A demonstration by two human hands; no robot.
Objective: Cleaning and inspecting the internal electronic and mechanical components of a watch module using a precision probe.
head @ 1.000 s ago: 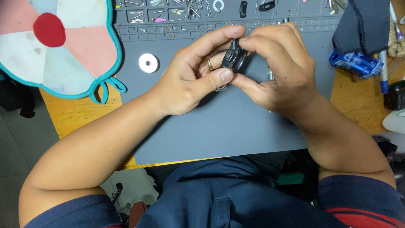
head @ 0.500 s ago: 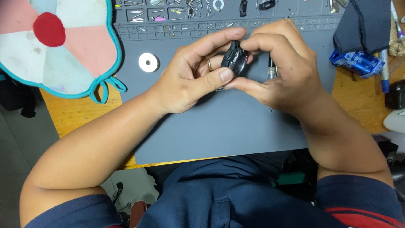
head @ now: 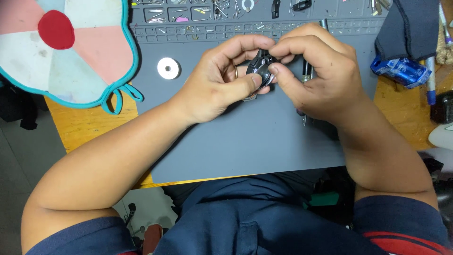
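Head view — fingers hide dark part (head: 262, 66).

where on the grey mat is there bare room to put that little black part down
The near half of the grey mat is bare, between the two forearms and the mat's front edge. A smaller patch lies between the white ring and the left hand. Crowded: the tray slots at the far edge, the pen-like tool under the right hand, and the blue object.

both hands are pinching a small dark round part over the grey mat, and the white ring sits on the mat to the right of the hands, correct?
Not quite. In the head view the white ring lies on the grey mat on the left-hand side, beyond the left hand, not to the right. The left hand and right hand do pinch the small dark round part over the mat.
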